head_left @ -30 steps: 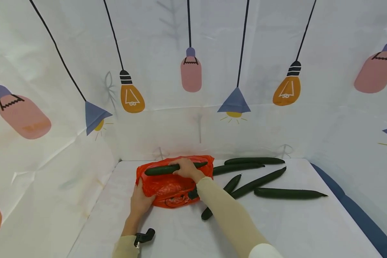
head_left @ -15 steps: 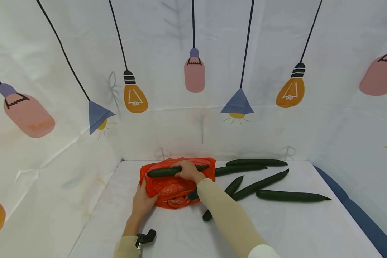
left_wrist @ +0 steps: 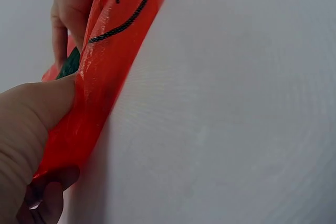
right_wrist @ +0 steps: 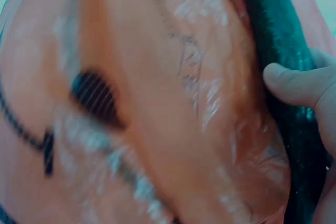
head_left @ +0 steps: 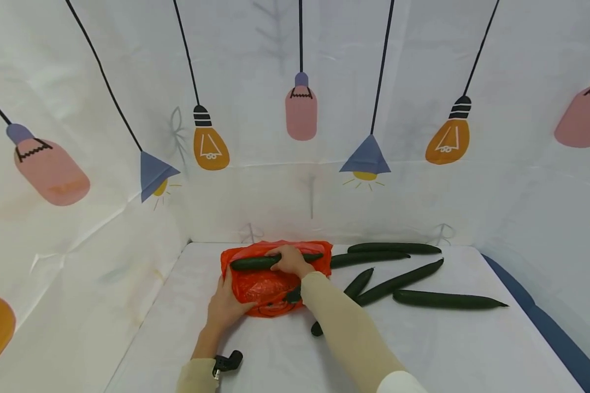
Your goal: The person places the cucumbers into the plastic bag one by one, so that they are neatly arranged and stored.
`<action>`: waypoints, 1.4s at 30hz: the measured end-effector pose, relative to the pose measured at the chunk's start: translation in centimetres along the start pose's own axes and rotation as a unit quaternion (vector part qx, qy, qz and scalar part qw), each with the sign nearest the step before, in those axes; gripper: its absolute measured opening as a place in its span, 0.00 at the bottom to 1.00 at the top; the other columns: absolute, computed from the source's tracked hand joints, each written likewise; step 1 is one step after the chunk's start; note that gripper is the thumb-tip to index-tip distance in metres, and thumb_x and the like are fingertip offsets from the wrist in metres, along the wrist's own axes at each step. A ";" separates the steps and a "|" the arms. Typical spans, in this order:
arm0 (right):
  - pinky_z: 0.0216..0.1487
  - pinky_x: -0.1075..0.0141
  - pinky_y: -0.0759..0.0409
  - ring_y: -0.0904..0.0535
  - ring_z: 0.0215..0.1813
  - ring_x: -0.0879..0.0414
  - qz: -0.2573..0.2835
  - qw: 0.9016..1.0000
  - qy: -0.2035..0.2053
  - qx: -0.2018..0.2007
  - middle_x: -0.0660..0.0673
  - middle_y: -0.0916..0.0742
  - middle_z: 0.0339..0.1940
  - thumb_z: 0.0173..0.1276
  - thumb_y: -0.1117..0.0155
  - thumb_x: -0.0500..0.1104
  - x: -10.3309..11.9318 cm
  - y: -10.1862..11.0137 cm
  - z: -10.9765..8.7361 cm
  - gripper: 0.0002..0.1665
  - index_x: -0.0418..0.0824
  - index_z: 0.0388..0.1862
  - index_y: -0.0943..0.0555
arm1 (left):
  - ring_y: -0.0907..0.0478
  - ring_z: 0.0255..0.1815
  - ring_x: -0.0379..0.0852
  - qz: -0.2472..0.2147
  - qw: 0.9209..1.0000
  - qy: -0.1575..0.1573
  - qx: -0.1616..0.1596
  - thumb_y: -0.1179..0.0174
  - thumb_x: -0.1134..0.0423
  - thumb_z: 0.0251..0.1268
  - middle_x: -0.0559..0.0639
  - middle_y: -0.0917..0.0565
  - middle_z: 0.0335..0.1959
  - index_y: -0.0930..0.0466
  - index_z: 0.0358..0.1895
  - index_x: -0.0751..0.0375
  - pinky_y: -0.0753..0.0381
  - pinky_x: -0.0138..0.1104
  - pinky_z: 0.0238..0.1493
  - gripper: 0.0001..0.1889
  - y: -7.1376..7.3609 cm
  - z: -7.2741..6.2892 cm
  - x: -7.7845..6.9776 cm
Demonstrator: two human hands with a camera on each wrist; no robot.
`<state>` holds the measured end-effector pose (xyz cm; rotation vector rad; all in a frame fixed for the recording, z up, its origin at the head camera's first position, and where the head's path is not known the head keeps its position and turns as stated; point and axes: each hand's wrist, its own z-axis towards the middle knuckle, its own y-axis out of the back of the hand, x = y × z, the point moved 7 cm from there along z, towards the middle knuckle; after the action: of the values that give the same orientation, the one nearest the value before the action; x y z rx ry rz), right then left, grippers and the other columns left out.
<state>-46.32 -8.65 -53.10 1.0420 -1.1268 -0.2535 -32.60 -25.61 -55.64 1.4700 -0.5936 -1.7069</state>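
A red plastic bag [head_left: 270, 286] with a black smiling-face print lies near the back of the white table. My left hand [head_left: 224, 308] grips its left end; in the left wrist view the thumb [left_wrist: 44, 98] presses one side and curled fingers [left_wrist: 52, 198] lie on the other. My right hand [head_left: 290, 261] holds a dark green cucumber [head_left: 251, 264] lengthwise at the bag's upper part. In the right wrist view its thumb [right_wrist: 294, 83] crosses the cucumber [right_wrist: 278, 24]. Whether this cucumber lies inside the bag's mouth or on top, I cannot tell.
Several more cucumbers lie right of the bag: one at the back [head_left: 395, 248], one reaching the bag's edge [head_left: 369, 258], a slanted one [head_left: 403, 281] and one at the far right [head_left: 449, 299]. My right sleeve [head_left: 349, 327] hides part of another [head_left: 359, 283]. A patterned white wall [head_left: 255, 202] stands behind.
My left hand has slid slightly right along the bag, its thumb now covering part of the printed face. My right hand keeps its hold on the cucumber. The head view has shifted a little.
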 end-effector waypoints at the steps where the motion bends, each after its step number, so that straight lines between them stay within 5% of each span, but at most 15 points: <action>1: 0.61 0.58 0.26 0.26 0.62 0.54 0.007 1.000 -0.008 0.002 0.54 0.17 0.56 0.58 0.26 0.43 0.0 0.1 0.0 0.24 0.54 0.56 0.16 | 0.23 0.48 0.71 0.005 1.000 -0.004 -0.002 0.24 0.38 0.37 0.64 0.42 0.70 0.59 0.78 0.57 0.23 0.62 0.45 0.67 0.0 0.0 -0.2; 6: 0.62 0.55 0.28 0.27 0.63 0.51 0.038 0.998 -0.048 0.011 0.53 0.18 0.57 0.56 0.24 0.42 -0.2 0.3 0.0 0.24 0.54 0.53 0.15 | 0.22 0.43 0.72 0.016 1.000 -0.014 -0.006 0.23 0.41 0.38 0.65 0.43 0.71 0.58 0.78 0.60 0.23 0.62 0.43 0.67 -0.1 -0.3 -0.6; 17: 0.62 0.55 0.28 0.26 0.61 0.52 0.040 0.998 -0.055 0.010 0.54 0.17 0.57 0.55 0.23 0.45 -0.6 0.1 0.2 0.24 0.56 0.52 0.14 | 0.24 0.51 0.70 0.000 1.000 0.003 0.004 0.23 0.42 0.39 0.63 0.44 0.72 0.60 0.78 0.58 0.24 0.62 0.48 0.66 -0.2 -0.4 -0.3; 27: 0.62 0.55 0.28 0.27 0.62 0.52 0.041 0.998 -0.044 0.011 0.55 0.17 0.56 0.56 0.24 0.47 -0.7 0.0 0.4 0.23 0.56 0.52 0.14 | 0.24 0.50 0.70 -0.008 1.000 0.004 -0.003 0.23 0.44 0.40 0.62 0.43 0.71 0.59 0.78 0.57 0.24 0.62 0.47 0.65 -0.1 -0.4 -0.3; 42: 0.57 0.54 0.24 0.24 0.57 0.49 0.117 0.993 0.025 -0.008 0.49 0.16 0.52 0.62 0.29 0.43 0.0 2.3 -1.4 0.19 0.42 0.53 0.16 | 0.24 0.49 0.70 0.002 1.000 0.007 0.008 0.24 0.43 0.41 0.66 0.48 0.72 0.65 0.79 0.54 0.23 0.62 0.47 0.67 -0.4 -0.5 0.1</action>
<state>-45.88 -6.63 -51.31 0.8890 -1.1885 -0.0497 -32.27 -25.36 -56.10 1.4895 -0.6038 -1.6905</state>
